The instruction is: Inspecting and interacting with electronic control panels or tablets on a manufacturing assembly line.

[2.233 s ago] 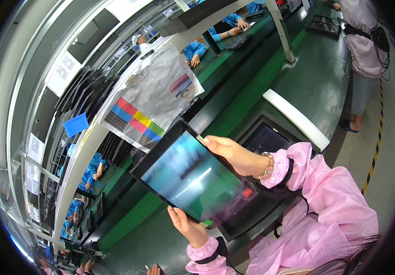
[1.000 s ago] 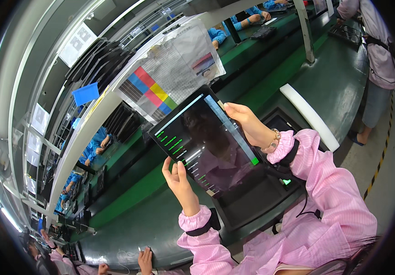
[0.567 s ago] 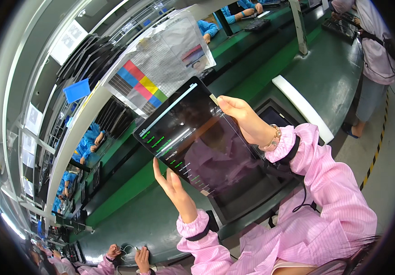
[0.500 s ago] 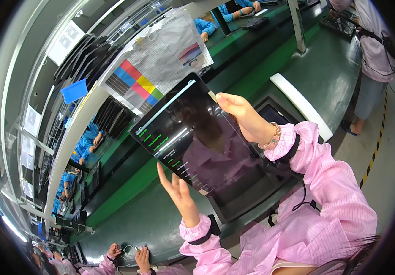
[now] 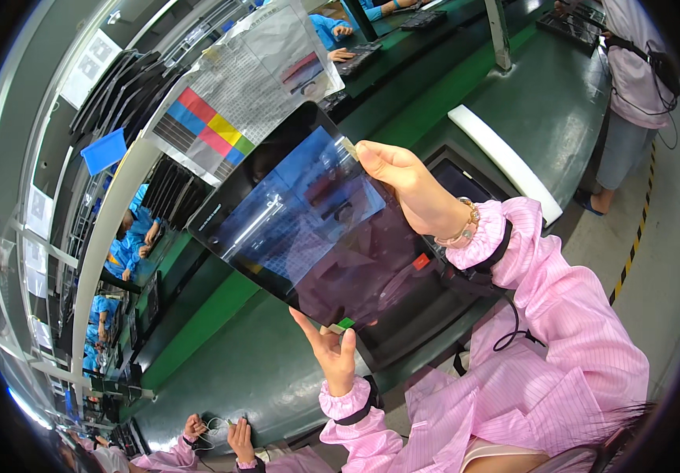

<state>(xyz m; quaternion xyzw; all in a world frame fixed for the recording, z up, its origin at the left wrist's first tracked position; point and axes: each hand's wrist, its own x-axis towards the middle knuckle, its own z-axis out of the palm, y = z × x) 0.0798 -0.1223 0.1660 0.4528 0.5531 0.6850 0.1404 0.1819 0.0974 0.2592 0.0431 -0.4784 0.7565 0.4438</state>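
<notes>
1. Above the green bench [image 5: 229, 370], we find the dark tablet [image 5: 300, 213] raised and tilted, its face showing blue tones, reflections, a red mark [image 5: 422, 262] and a green mark [image 5: 345, 323].
2. We note the right hand [image 5: 407, 189] grasping the tablet's right edge, thumb on the front.
3. We see the left hand [image 5: 332, 359] at the lower edge beside the green mark, fingers partly extended; we cannot tell whether it grips.
4. Beyond the right hand, we record a white strip [image 5: 505, 164] on the bench.
5. Behind the tablet, we observe a printed sheet [image 5: 265, 75] with coloured blocks.
</notes>
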